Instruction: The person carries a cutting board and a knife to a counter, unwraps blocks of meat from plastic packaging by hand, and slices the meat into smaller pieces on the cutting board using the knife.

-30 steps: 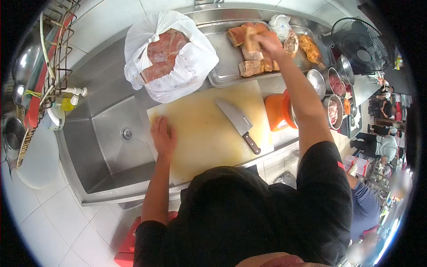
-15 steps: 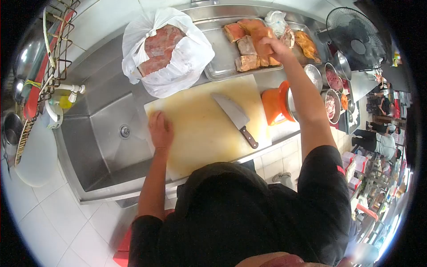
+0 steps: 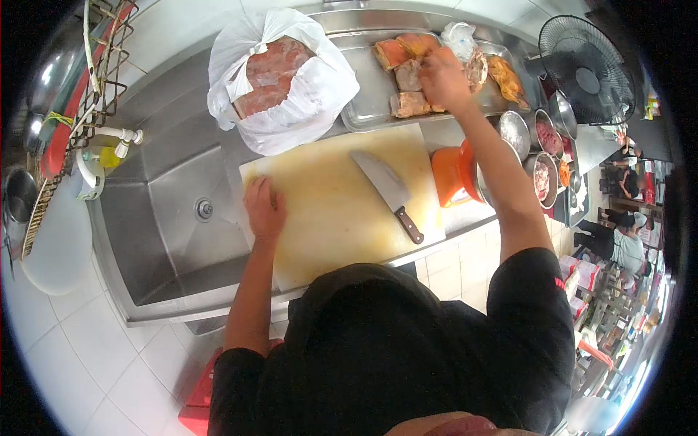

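Note:
My left hand (image 3: 265,208) rests on the left part of a pale yellowed cutting board (image 3: 327,218), holding nothing I can see, its fingers loosely bent. A cleaver (image 3: 383,180) with a brown wooden handle lies on the board to its right. Over a metal tray (image 3: 363,109) at the back, my right hand (image 3: 446,81) reaches down among browned meat pieces (image 3: 409,104). Its fingers are bent onto a piece of meat, mostly hidden beneath the hand. A tied clear plastic bag (image 3: 459,40) and a yellow-orange piece of poultry (image 3: 507,78) sit at the tray's right.
A white plastic bag (image 3: 331,80) of reddish meat stands behind the board. To the left is a steel sink (image 3: 196,247). An orange scale (image 3: 452,176), metal bowls (image 3: 514,131) and a black fan (image 3: 584,69) occupy the right side. People (image 3: 627,243) stand far right.
My right hand has shifted slightly back and left over the tray, and the browned slab it gripped is now mostly covered. My left hand stays on the board. The camera view has moved slightly.

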`<state>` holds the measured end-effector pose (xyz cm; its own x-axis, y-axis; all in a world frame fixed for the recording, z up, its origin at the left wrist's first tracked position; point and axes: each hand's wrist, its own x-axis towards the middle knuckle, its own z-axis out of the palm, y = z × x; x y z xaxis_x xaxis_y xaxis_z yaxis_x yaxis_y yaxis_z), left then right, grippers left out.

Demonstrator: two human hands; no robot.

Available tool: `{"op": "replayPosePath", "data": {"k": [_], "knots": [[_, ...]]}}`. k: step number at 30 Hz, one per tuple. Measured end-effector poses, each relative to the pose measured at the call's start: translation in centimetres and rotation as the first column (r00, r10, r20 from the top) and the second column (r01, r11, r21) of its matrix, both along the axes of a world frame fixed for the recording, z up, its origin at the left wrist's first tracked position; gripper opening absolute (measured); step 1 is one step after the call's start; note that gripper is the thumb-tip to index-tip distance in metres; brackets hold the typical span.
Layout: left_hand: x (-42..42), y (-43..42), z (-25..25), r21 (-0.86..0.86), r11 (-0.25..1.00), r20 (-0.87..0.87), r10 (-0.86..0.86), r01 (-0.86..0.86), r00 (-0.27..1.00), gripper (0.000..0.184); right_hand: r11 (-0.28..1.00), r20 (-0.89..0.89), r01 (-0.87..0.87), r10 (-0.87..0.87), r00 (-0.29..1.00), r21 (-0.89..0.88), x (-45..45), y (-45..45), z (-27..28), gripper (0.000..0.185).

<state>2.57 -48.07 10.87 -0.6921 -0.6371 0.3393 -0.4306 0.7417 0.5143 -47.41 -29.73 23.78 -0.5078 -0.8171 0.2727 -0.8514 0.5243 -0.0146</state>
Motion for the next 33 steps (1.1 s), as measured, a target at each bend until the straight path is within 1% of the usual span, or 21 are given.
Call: {"op": "replayPosePath", "data": {"k": [2,4,7,10,13,15,16,18,19,20,21,22,23,24,25,28,31,33], "knots": [[0.0,0.0,-0.2,-0.012,1.000,0.014,0.000,0.000,1.000,0.047,0.948,0.037,-0.146,0.141,0.989,0.283,4.2,-1.8,1.5,0.032],[-0.1,-0.1,-0.7,-0.035,0.999,0.037,0.006,-0.005,0.999,0.047,0.823,0.059,-0.097,0.077,0.995,0.559,4.0,-2.6,-3.5,0.041],[-0.1,-0.1,0.3,0.027,1.000,0.056,-0.005,0.004,0.998,0.047,0.692,0.163,-0.132,0.020,0.986,0.710,5.8,-3.5,-2.9,0.051],[0.0,0.2,0.4,-0.014,1.000,0.012,-0.002,0.002,1.000,0.046,0.685,0.242,-0.230,0.080,0.967,0.691,5.2,-3.6,-2.0,0.057],[-0.2,0.1,0.6,0.020,1.000,0.033,-0.021,0.021,0.999,0.045,0.548,0.261,-0.253,0.064,0.963,0.797,4.0,-4.9,-1.5,0.058],[-0.3,0.4,0.7,0.026,1.000,0.048,-0.002,0.001,0.999,0.046,0.755,0.233,-0.176,0.032,0.972,0.631,4.5,-4.5,-2.5,0.048],[-0.3,0.3,0.8,0.027,1.000,0.055,0.010,-0.011,0.998,0.046,0.840,0.222,-0.134,0.017,0.975,0.526,4.6,-4.5,-3.0,0.045],[-0.2,0.1,0.4,-0.001,1.000,0.036,0.009,-0.009,0.999,0.047,0.938,0.388,0.007,-0.150,0.909,0.347,4.4,-5.2,-3.5,0.053],[0.0,0.0,0.2,-0.015,1.000,0.031,0.007,-0.006,1.000,0.047,0.960,0.481,0.094,-0.215,0.850,0.263,4.5,-5.4,-3.8,0.058],[0.2,0.0,-0.1,-0.021,1.000,0.014,0.002,-0.002,1.000,0.047,0.974,0.588,0.131,-0.215,0.780,0.183,3.4,-5.9,-4.3,0.055],[0.2,0.1,0.0,-0.026,1.000,-0.002,-0.003,0.003,1.000,0.047,0.978,0.685,0.178,-0.204,0.699,0.109,1.5,-6.6,-4.7,0.052],[0.3,0.2,0.0,-0.028,1.000,-0.018,-0.009,0.009,1.000,0.047,0.974,0.775,0.225,-0.149,0.614,0.009,0.8,-6.5,-4.6,0.053],[0.3,0.3,-0.1,-0.023,1.000,-0.006,-0.006,0.006,1.000,0.047,0.956,0.848,0.279,-0.076,0.524,-0.087,0.2,-6.4,-4.4,0.054],[0.2,0.2,-0.1,-0.020,1.000,0.005,-0.002,0.003,1.000,0.047,0.918,0.898,0.336,0.045,0.438,-0.210,0.0,-6.5,-2.5,0.058],[0.2,0.1,-0.1,-0.017,1.000,0.016,0.003,-0.003,1.000,0.047,0.859,0.918,0.400,0.177,0.355,-0.320,-0.2,-6.6,-0.5,0.063],[0.0,0.2,0.3,-0.006,1.000,0.038,0.020,-0.020,0.999,0.047,0.755,0.906,0.502,0.371,0.203,-0.422,-2.9,-5.6,3.6,0.067],[-0.2,0.2,0.4,-0.007,1.000,0.050,0.020,-0.020,0.999,0.047,0.719,0.855,0.483,0.498,0.144,-0.500,-7.8,-4.5,5.7,0.063],[-0.2,0.3,0.6,0.004,1.000,0.062,0.025,-0.026,0.998,0.046,0.702,0.864,0.514,0.327,0.383,-0.493,-10.2,-4.4,5.4,0.060]]}}
